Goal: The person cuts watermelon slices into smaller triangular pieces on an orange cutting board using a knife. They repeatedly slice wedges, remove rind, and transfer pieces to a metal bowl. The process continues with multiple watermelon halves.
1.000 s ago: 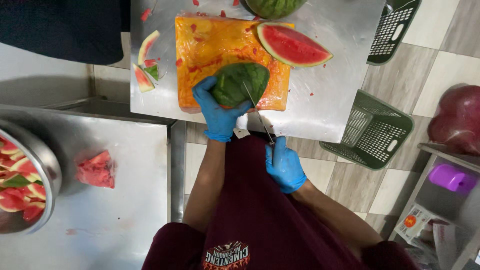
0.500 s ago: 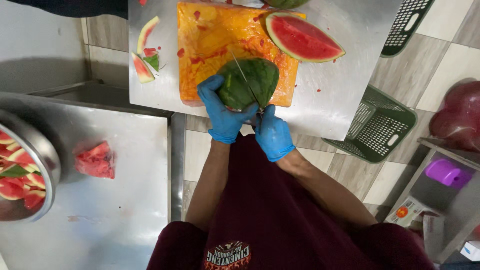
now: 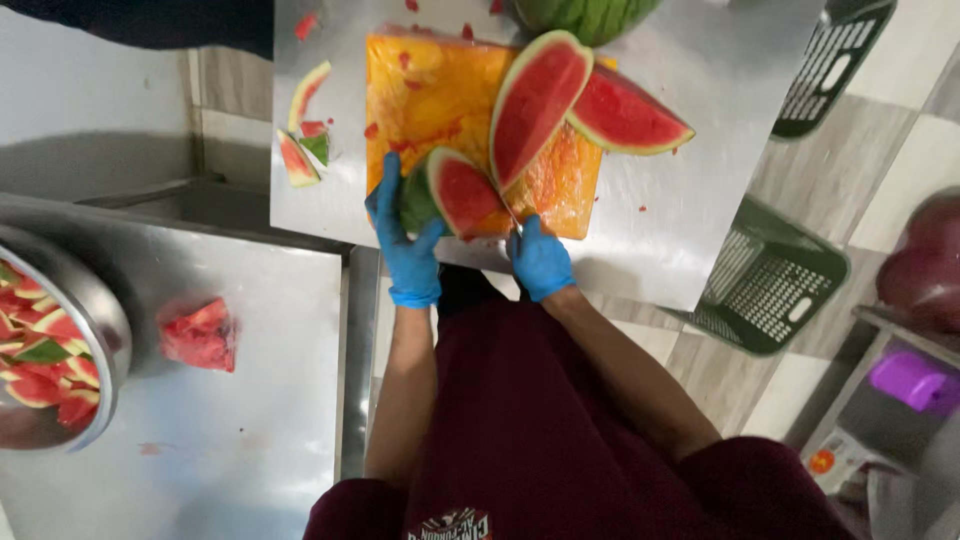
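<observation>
Right hand point(image 3: 541, 258), blue glove, closed around a knife handle; the knife point(image 3: 507, 208) blade runs up and away from the hand, thin and partly blurred, between two cut faces of melon. Left hand point(image 3: 405, 238), blue glove, fingers spread and pressed on the green rind of a watermelon piece point(image 3: 462, 192), which lies at the near edge of the cutting board point(image 3: 430, 95), red face turned toward the knife. Just beside the blade on the far side: a long wedge point(image 3: 535, 105) lying red side up, tilted across the board. A second wedge point(image 3: 622, 115) lies right of it, partly off the board, on the steel table point(image 3: 690, 220).

Board orange, wet with juice. Rind scraps point(image 3: 302, 150) on table left of the board. Whole melon point(image 3: 585, 15) at the far edge, cut off by the frame. Lower steel counter on the left: bowl of melon chunks point(image 3: 45, 360), one loose red chunk point(image 3: 200, 335). Green baskets point(image 3: 775, 275) on the floor, right.
</observation>
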Tool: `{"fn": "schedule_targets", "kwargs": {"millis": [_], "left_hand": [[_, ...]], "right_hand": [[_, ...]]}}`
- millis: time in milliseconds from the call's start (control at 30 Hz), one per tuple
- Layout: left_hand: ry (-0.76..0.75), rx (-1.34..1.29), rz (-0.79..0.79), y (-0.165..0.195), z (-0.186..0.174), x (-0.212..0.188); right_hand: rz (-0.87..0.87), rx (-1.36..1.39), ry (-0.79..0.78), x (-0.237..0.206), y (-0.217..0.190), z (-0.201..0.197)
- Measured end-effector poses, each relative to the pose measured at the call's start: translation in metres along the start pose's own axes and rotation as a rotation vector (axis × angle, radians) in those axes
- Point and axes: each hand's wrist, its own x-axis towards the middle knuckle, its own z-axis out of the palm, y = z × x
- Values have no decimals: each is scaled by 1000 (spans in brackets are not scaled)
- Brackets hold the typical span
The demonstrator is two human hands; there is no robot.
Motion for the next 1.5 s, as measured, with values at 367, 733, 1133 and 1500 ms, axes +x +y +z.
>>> {"fn": "schedule_targets", "kwargs": {"millis": [367, 733, 1133, 1500], "left_hand": [[224, -736, -668, -71, -72, 14], [426, -871, -240, -70, -65, 9], [795, -803, -22, -86, -20, 4], [918, -664, -31, -99, -13, -16]], "right_hand": [[-269, 47, 157, -36, 29, -74], [152, 677, 131, 2, 8, -55], [-237, 9, 30, -31, -70, -50], [-145, -89, -67, -30, -61, -30]]}}
